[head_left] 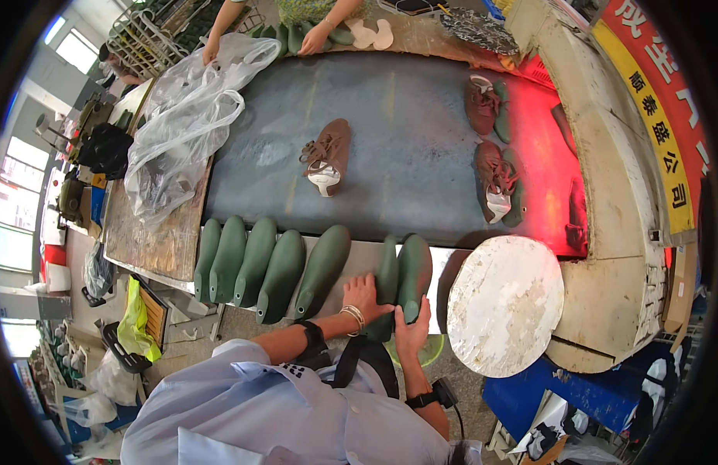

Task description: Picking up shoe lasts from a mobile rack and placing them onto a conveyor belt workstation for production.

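Note:
Green shoe lasts stand in a row along the near ledge of the conveyor. With my right hand (411, 329) I grip the heel end of a green shoe last (414, 267), thumb and fingers on either side of it. Beside it, a narrower-looking green last (387, 271) stands on its edge. My left hand (363, 300) is open next to that one, fingers apart over the ledge and thumb reaching across its lower part. Left of my hand leans another green last (323, 267), and several more (251, 260) follow further left.
A brown lace-up shoe (328, 157) lies mid-belt on the dark conveyor (421, 139). Two brown shoes (494, 180) with green lasts sit by the red-lit tunnel. A round white board (506, 306) is at my right. Clear plastic bags (184, 124) cover the left side; a co-worker's hands (312, 39) work opposite.

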